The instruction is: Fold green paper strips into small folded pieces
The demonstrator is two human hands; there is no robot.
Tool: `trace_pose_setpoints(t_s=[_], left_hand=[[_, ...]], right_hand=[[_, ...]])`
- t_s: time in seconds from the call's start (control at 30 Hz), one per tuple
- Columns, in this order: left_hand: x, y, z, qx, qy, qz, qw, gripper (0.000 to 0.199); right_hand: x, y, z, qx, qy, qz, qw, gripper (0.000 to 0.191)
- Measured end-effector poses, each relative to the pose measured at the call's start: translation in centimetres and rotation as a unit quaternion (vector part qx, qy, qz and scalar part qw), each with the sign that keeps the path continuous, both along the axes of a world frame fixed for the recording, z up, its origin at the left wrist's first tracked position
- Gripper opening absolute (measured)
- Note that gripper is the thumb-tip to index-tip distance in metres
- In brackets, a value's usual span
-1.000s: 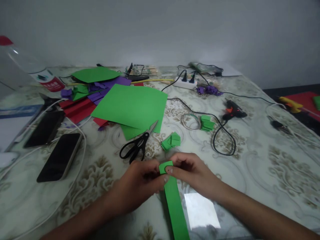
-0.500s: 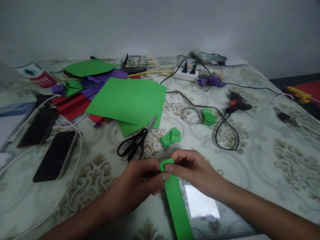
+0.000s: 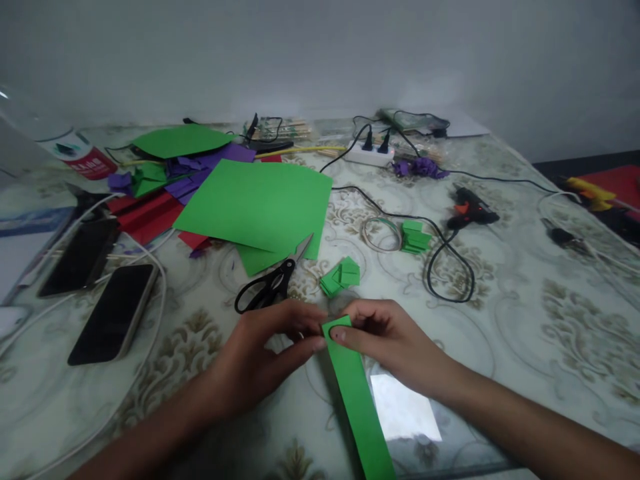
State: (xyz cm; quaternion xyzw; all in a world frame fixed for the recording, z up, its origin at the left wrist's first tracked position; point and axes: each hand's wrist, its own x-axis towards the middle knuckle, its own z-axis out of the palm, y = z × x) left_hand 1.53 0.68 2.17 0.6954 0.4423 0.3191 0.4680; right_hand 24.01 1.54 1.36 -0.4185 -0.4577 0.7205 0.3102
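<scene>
1. My R hand (image 3: 387, 340) pinches the top end of a green paper strip (image 3: 361, 410), thumb flat on its face, fingers curled behind.
2. My L hand (image 3: 265, 353), half-open, thumb and fingers curved at the strip's top-left edge — can't tell if it has hold.
3. Strip runs toward me over the patterned tabletop (image 3: 505, 273), out past the bottom of view.
4. Just beyond my hands: folded green pcs (image 3: 341, 276) and blk-handled scissors (image 3: 280, 280), tips pointing away.
5. Farther off — lg green sheet (image 3: 260, 207), L of ctr; glue gun (image 3: 473, 212) w/ looped cord (image 3: 473, 277), R.
</scene>
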Motion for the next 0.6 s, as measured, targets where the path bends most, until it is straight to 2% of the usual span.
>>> trace_pose_setpoints(t_s=[0.37, 0.6], left_hand=[[-0.28, 0.31, -0.29, 0.153, 0.004, -0.02, 0.988, 0.012], [-0.29, 0.3, -0.2, 0.174, 0.003, -0.027, 0.984, 0.013]], right_hand=[[-0.2, -0.08, 0.16, -0.031, 0.025, 0.013, 0.999, 0.037], [-0.24, -0.14, 0.15, -0.042, 0.013, 0.013, 0.999, 0.041]])
